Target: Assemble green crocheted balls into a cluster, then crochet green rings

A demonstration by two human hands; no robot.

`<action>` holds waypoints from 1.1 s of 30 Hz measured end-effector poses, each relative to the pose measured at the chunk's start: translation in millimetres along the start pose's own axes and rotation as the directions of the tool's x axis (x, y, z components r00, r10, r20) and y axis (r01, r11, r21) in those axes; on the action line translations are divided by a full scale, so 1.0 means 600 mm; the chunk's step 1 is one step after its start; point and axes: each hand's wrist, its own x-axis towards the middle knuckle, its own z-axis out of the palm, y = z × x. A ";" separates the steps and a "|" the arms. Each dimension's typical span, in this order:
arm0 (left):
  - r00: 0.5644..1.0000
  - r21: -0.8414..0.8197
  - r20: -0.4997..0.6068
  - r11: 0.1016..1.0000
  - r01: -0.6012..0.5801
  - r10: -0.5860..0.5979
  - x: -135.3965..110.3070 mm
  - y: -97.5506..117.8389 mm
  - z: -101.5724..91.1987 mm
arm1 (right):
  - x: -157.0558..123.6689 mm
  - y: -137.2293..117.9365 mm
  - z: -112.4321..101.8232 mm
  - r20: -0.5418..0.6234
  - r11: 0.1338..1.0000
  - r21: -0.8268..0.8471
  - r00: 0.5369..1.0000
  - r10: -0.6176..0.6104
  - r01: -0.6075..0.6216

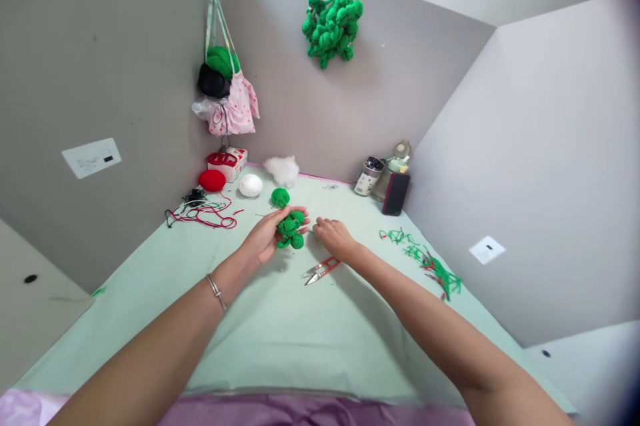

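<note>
Gripping green knobbly crocheted yarn piece point(289, 229) in left hand point(267, 234), over pale-green cloth-covered counter point(280, 339). Right hand point(333, 238) apart, fingers curled, can't tell on what; orange-handled metal snips point(324, 271) by wrist.

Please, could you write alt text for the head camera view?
A person's left hand holds a small green yarn piece above a pale green table, with the right hand close beside it. Orange-handled snips lie nearby; yarn scraps lie farther right.

Green piece point(289, 226) rough, probably yarn; snip blades point(315, 278) glossy metal.
</note>
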 end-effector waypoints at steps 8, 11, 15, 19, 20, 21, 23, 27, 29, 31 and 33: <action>0.989 -0.058 0.051 0.989 0.139 -0.136 -0.005 0.006 0.006 | -0.078 0.136 -0.052 -0.064 0.943 -0.001 0.941 0.333 -0.334; 0.983 0.002 0.137 0.992 0.125 -0.124 -0.008 -0.010 0.004 | -0.094 0.160 -0.084 -0.143 0.915 0.079 0.904 0.402 -0.395; 0.983 0.052 0.168 0.997 0.064 -0.072 -0.004 -0.038 0.000 | -0.082 0.094 -0.109 -0.098 0.939 0.324 0.984 0.151 -0.112; 0.993 0.096 0.110 0.995 0.026 -0.037 0.002 -0.039 -0.008 | -0.102 0.004 -0.124 -0.060 0.775 0.613 0.987 -0.147 0.152; 0.995 0.089 0.095 0.996 0.020 -0.029 0.003 -0.036 -0.010 | -0.116 -0.013 -0.126 -0.059 0.773 0.611 0.984 -0.169 0.170; 0.996 0.079 0.085 0.997 0.009 -0.016 0.004 -0.032 -0.011 | -0.132 -0.027 -0.126 -0.053 0.761 0.616 0.974 -0.219 0.205; 0.998 0.071 0.068 0.997 0.010 -0.015 0.005 -0.028 -0.012 | -0.165 -0.051 -0.121 -0.071 0.729 0.603 0.933 -0.354 0.323; 0.986 0.121 0.158 0.992 0.037 -0.056 0.004 -0.032 -0.011 | -0.202 -0.083 -0.089 -0.066 0.720 0.474 0.835 -0.546 0.507; 0.966 0.162 0.243 0.985 0.054 -0.093 0.003 -0.037 -0.012 | -0.197 -0.087 -0.074 -0.078 0.710 0.461 0.821 -0.566 0.533; 0.944 0.203 0.302 0.977 0.072 -0.132 0.003 -0.040 -0.013 | -0.179 -0.077 -0.071 -0.112 0.618 0.627 0.841 -0.530 0.473; 0.920 0.232 0.347 0.967 0.103 -0.181 0.001 -0.040 -0.012 | -0.155 -0.056 -0.080 -0.107 0.413 0.864 0.907 -0.408 0.288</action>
